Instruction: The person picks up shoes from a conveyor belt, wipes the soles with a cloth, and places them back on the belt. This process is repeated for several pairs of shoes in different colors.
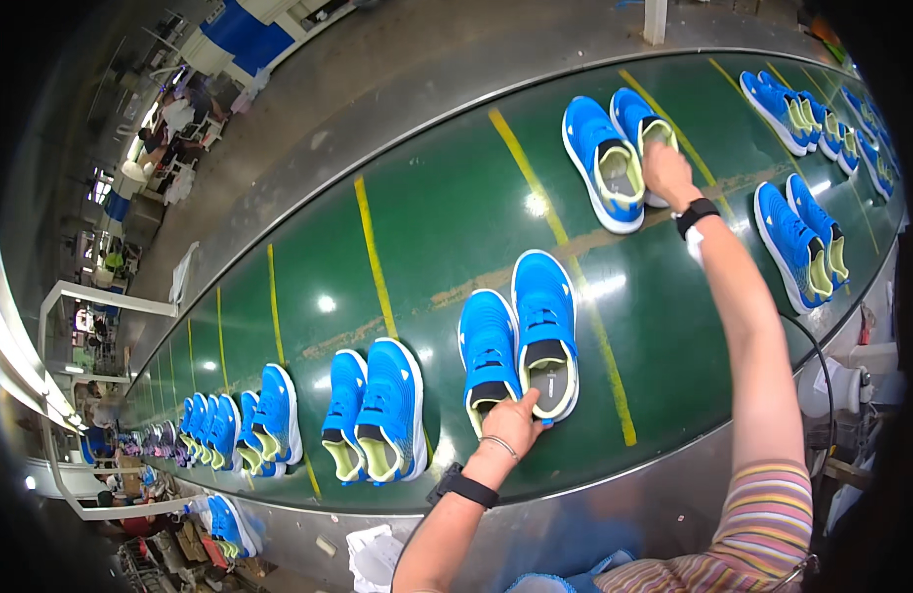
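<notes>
A pair of blue sneakers with white soles and pale-yellow linings stands in front of me, toes pointing away. My left hand (513, 425) grips the heel of the left sneaker (488, 346) of this pair, its fingers partly inside the opening. The right sneaker (544, 316) stands close beside it, a grey insole showing. Farther off to the right, my right hand (667, 170) reaches down at the opening of one blue sneaker (631, 114); its fingertips are hidden there. That sneaker's mate (597, 158) stands just left of it.
Everything stands on a green conveyor belt (437, 237) with yellow cross lines and a metal rim. More blue pairs stand left (387, 405) and right (800, 232). Another blue sneaker (234, 524) sits off the belt at lower left. A black cable (827, 376) hangs at the right.
</notes>
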Available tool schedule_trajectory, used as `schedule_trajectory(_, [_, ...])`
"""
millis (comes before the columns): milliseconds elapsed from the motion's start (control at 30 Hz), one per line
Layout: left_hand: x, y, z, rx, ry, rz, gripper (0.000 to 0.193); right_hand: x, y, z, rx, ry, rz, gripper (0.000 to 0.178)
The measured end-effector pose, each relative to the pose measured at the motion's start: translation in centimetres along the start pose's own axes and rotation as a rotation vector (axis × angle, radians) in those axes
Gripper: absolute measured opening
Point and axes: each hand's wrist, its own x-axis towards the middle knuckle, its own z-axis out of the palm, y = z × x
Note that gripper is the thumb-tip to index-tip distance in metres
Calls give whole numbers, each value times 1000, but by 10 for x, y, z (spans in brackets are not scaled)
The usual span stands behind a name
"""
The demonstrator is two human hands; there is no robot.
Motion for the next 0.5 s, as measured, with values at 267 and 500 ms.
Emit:
schedule_trajectory(267, [-148,30,-31,-67,-72,-51,35,-275,-12,-56,1123,-750,-186,24])
schedule_trajectory(500, [-296,43,26,-191,-307,-92,56,-520,-52,-50,874,-829,-36,94])
